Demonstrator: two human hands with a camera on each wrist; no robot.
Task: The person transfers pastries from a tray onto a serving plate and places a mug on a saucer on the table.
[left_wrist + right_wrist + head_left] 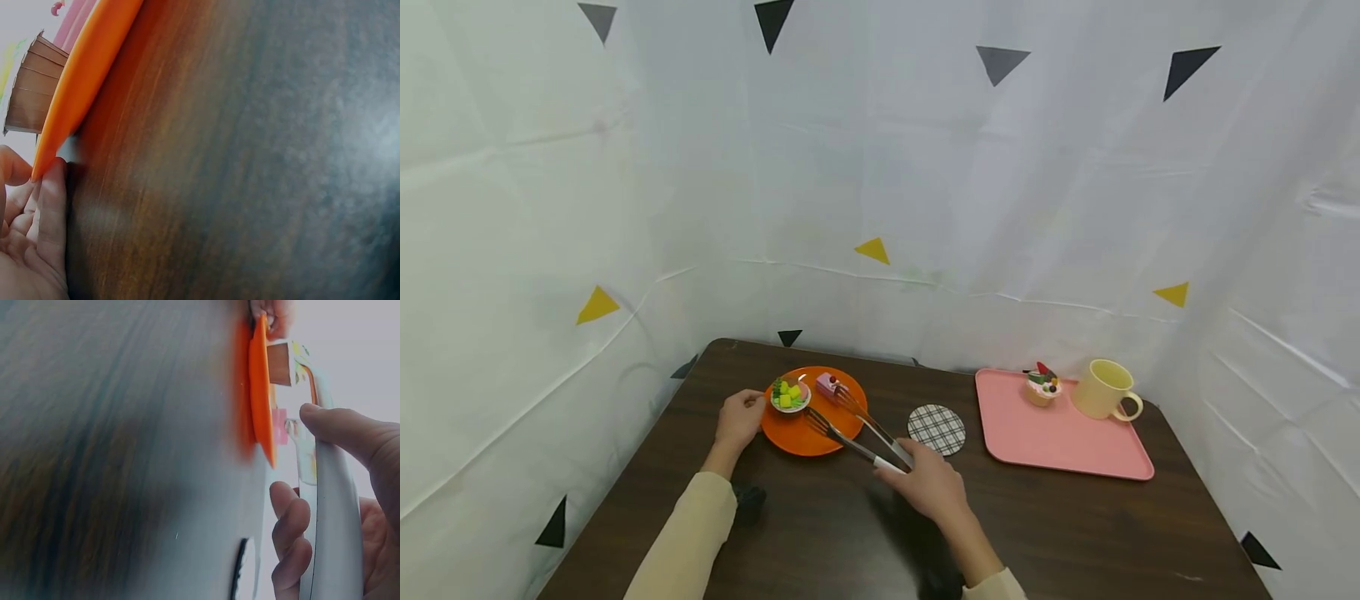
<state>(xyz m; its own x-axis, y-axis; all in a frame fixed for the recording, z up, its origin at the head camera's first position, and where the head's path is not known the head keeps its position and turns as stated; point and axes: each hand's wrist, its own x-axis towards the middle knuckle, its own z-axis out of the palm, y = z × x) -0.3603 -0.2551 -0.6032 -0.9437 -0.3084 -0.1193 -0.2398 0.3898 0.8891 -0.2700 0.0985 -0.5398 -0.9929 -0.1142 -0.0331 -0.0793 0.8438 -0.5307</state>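
Observation:
My left hand pinches the left rim of an orange plate, thumb above and fingers below in the left wrist view. On the plate's left side sits a toy cupcake with green and yellow topping in a pleated cup. Behind it, to the right, is a small pink toy cake piece. Metal tongs with white handles are gripped in my right hand. Their forked tips are spread apart over the plate, one near the cupcake, the other by the cake piece, with nothing between them.
Right of the plate lies a round checked coaster. Farther right, a pink tray carries a fruit-topped cupcake and a yellow mug. White sheeting with printed triangles hangs around the dark wooden table.

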